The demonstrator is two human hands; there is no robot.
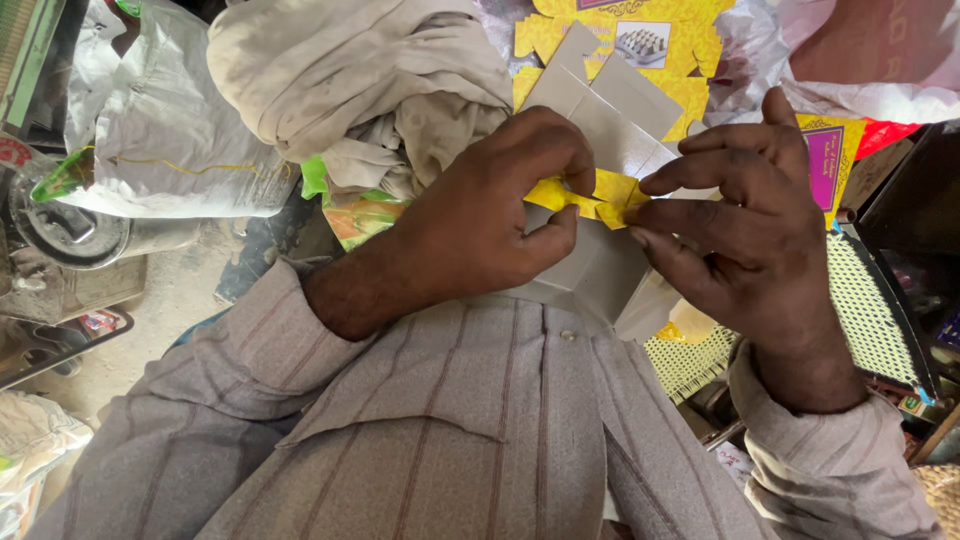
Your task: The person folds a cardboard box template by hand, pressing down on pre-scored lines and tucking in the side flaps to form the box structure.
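I see stiff paperboard in the folded carton: matt grey inside, glossy printed yellow on the flap both hands pinch. At eleven o'clock lies a soft, crumpled beige cloth. At nine o'clock sit a woven plastic sack and a dull metal machine part. My shirt is striped matt cotton.

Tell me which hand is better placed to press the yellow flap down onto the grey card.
Probably the left hand: its thumb and forefinger already pinch the yellow flap directly over the grey card. The right hand holds only the flap's outer end with its fingertips.
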